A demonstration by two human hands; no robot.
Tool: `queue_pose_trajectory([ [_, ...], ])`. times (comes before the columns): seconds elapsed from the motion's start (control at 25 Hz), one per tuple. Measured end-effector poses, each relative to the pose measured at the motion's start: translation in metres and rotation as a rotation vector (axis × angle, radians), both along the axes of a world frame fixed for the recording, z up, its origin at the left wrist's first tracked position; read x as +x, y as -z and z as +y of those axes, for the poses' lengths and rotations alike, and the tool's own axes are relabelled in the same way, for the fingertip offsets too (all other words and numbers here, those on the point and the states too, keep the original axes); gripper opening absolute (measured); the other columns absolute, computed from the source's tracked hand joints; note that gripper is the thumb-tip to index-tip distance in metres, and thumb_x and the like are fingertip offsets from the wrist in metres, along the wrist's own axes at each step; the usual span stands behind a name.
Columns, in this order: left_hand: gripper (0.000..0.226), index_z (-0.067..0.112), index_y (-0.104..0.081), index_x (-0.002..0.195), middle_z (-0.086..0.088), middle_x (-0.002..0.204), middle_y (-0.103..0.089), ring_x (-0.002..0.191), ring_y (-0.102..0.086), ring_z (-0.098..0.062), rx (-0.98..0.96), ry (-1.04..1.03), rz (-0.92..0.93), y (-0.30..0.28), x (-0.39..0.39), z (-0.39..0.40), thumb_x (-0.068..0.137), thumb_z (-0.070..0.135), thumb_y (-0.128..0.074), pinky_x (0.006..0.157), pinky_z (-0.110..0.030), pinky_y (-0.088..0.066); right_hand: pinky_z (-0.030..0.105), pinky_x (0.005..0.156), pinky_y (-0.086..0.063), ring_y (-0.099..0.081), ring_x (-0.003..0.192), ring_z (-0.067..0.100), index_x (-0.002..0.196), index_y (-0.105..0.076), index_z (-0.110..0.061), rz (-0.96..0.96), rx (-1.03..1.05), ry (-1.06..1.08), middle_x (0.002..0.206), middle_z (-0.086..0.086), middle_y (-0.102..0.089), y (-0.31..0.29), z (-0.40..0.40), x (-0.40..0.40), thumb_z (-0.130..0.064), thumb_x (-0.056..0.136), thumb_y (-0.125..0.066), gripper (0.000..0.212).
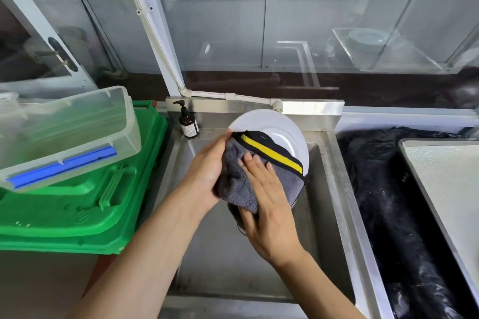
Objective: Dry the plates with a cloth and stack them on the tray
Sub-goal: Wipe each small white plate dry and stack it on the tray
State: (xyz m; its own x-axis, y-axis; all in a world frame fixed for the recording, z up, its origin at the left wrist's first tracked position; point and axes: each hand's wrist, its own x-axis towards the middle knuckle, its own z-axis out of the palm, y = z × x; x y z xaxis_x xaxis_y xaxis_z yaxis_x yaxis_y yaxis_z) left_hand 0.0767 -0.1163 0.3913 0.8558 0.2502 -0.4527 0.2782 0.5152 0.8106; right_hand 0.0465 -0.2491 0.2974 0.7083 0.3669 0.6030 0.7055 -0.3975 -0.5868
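Both hands are working over the steel sink (pixel 334 163). Left hand (pixel 207 163) is gripping the white plate (pixel 272 124) by its left rim through the cloth (pixel 238 184), holding it tilted above the basin. Right hand (pixel 269 202) is lying with fingers straight and flat on the grey cloth, pressing it against the plate face; its thumb is tucking under the lower fold.

For a good result, the flat palm should be sweeping from centre to rim while the left hand is turning the plate, so that no wet sector is being skipped. Underside and foot ring probably need a separate pass. A wet rim can slip, so cloth is best kept between the left fingers and the plate.

What appears to be the tray (pixel 440 176) is lying to the right, on black sheeting (pixel 375 189), well apart from the plate. A soap bottle (pixel 188 124) is standing at the sink's back left corner.
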Motion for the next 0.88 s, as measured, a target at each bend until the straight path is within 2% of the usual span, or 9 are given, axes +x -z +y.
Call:
queue_pose_trajectory([
  [0.08, 0.023, 0.016, -0.08, 0.087, -0.013, 0.097, -0.078, 0.084, -0.076, -0.022, -0.029, 0.035, -0.018, 0.0, -0.001, -0.001, 0.096, 0.029, -0.063, 0.072, -0.031, -0.062, 0.046, 0.127, -0.02, -0.028, 0.154, 0.021, 0.16, -0.029, -0.016, -0.016, 0.007, 0.056, 0.166, 0.002, -0.032, -0.003, 0.001, -0.001, -0.017, 0.098, -0.059, 0.069],
  [0.2, 0.024, 0.012, -0.074, 0.101, -0.013, 0.106, -0.077, 0.092, -0.074, -0.019, -0.105, 0.073, -0.055, -0.002, -0.005, -0.007, 0.1, 0.023, -0.052, 0.089, -0.033, -0.055, 0.041, 0.129, -0.014, -0.022, 0.156, 0.015, 0.155, -0.039, -0.01, 0.046, 0.072, 0.169, 0.163, 0.0, -0.033, -0.03, 0.009, 0.019, -0.021, 0.097, -0.051, 0.061],
  [0.32, 0.027, 0.01, -0.074, 0.106, -0.013, 0.111, -0.076, 0.103, -0.072, -0.023, -0.106, 0.12, -0.06, -0.002, -0.007, -0.01, 0.085, 0.024, -0.063, 0.089, -0.035, -0.054, 0.038, 0.129, -0.011, -0.022, 0.156, 0.012, 0.154, -0.042, -0.014, 0.118, 0.08, 0.213, 0.162, -0.002, -0.038, -0.054, 0.01, 0.044, -0.026, 0.093, -0.047, 0.062],
  [0.44, 0.028, 0.006, -0.071, 0.106, -0.014, 0.103, -0.076, 0.095, -0.074, -0.022, -0.128, 0.086, -0.04, 0.0, -0.003, -0.003, 0.091, 0.027, -0.059, 0.081, -0.031, -0.059, 0.042, 0.128, -0.016, -0.028, 0.154, 0.017, 0.152, -0.044, -0.009, 0.061, 0.072, 0.126, 0.16, 0.003, -0.041, -0.038, 0.007, 0.027, -0.022, 0.095, -0.052, 0.059],
  [0.56, 0.041, 0.005, -0.07, 0.119, -0.021, 0.113, -0.073, 0.105, -0.072, -0.03, -0.055, 0.046, 0.067, 0.003, -0.003, 0.001, 0.097, 0.038, -0.061, 0.093, -0.04, -0.057, 0.046, 0.126, -0.023, -0.032, 0.153, 0.02, 0.155, -0.037, -0.013, -0.083, -0.055, 0.074, 0.162, 0.001, -0.038, 0.0, -0.004, -0.007, -0.024, 0.099, -0.06, 0.062],
  [0.64, 0.039, 0.006, -0.073, 0.111, -0.019, 0.104, -0.076, 0.095, -0.075, -0.03, -0.013, 0.039, 0.11, 0.006, -0.007, -0.002, 0.094, 0.041, -0.065, 0.082, -0.037, -0.059, 0.045, 0.125, -0.026, -0.034, 0.152, 0.019, 0.155, -0.036, -0.014, -0.145, -0.081, 0.084, 0.162, -0.001, -0.038, 0.01, -0.009, -0.012, -0.024, 0.097, -0.064, 0.065],
  [0.72, 0.032, 0.008, -0.075, 0.104, -0.016, 0.103, -0.077, 0.09, -0.076, -0.025, -0.073, 0.082, 0.07, 0.003, -0.011, -0.003, 0.094, 0.036, -0.064, 0.076, -0.032, -0.061, 0.043, 0.125, -0.025, -0.033, 0.152, 0.017, 0.153, -0.04, -0.012, -0.104, -0.02, 0.138, 0.16, 0.0, -0.04, 0.001, -0.005, -0.005, -0.022, 0.096, -0.061, 0.061],
  [0.8, 0.034, 0.006, -0.071, 0.114, -0.015, 0.114, -0.074, 0.102, -0.073, -0.024, -0.145, 0.136, 0.001, 0.0, -0.014, -0.01, 0.093, 0.029, -0.06, 0.09, -0.033, -0.059, 0.039, 0.127, -0.018, -0.027, 0.154, 0.013, 0.152, -0.042, -0.012, 0.004, 0.077, 0.231, 0.159, -0.001, -0.041, -0.023, 0.003, 0.015, -0.021, 0.095, -0.054, 0.059],
  [0.88, 0.036, 0.003, -0.067, 0.125, -0.016, 0.122, -0.071, 0.118, -0.066, -0.028, -0.076, 0.135, -0.037, 0.0, -0.014, -0.015, 0.096, 0.023, -0.059, 0.107, -0.041, -0.049, 0.035, 0.127, -0.017, -0.028, 0.153, 0.01, 0.151, -0.045, -0.015, 0.069, 0.119, 0.256, 0.158, -0.001, -0.045, -0.049, 0.007, 0.039, -0.021, 0.092, -0.05, 0.059],
])
